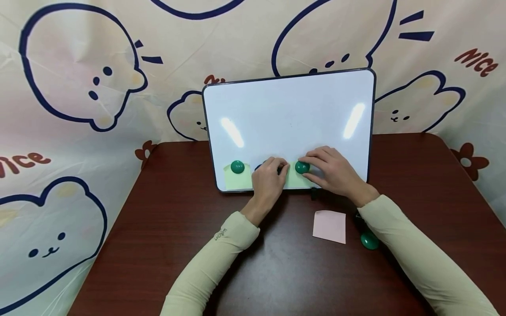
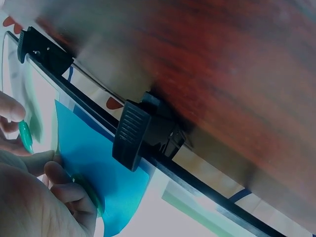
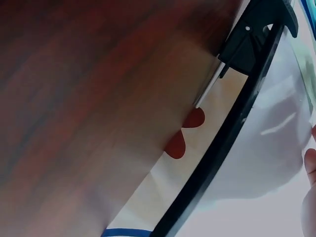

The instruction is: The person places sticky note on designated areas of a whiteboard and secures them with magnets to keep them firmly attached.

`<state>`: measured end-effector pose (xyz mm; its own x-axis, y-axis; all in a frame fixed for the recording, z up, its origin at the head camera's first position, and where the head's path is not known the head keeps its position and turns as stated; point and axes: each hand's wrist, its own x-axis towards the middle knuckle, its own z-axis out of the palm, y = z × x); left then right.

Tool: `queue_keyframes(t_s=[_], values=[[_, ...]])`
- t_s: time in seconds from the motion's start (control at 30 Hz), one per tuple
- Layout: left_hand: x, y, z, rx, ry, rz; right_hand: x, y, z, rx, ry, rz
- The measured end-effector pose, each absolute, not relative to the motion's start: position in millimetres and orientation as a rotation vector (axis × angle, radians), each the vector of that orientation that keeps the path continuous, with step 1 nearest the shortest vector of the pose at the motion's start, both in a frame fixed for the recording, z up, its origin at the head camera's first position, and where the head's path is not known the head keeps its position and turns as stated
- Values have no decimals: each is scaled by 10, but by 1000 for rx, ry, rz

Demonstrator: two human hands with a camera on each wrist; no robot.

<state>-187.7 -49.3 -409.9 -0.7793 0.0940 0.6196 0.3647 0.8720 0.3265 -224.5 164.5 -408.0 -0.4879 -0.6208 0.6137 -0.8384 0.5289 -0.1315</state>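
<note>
A whiteboard [image 1: 290,118] leans at the back of the table. Near its lower edge my right hand [image 1: 336,171] pinches a green round magnet [image 1: 302,167] against a light green sticky note [image 1: 294,181]. My left hand [image 1: 269,180] has thumb and index finger together at that note's left edge, seemingly pinching it. Under the left hand lies a blue sticky note [image 2: 98,158] with another green magnet [image 2: 86,192], partly hidden by curled fingers. Farther left, a third green magnet [image 1: 237,166] sits on another light green note [image 1: 238,183]. The right wrist view barely catches the right fingertips.
Black clips [image 2: 133,133] grip the board's bottom edge. A pink sticky note [image 1: 329,227] lies on the brown table [image 1: 166,228], with a green magnet [image 1: 369,241] beside my right forearm. Patterned cloth [image 1: 79,153] hangs behind and at the sides.
</note>
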Motion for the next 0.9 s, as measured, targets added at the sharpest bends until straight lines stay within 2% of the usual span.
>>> queue_keyframes(t_s=[0.9], values=[[-1888, -509, -4098, -338, -2432, -597, -2292, 1576, -4105, 1189, -2260, 505]])
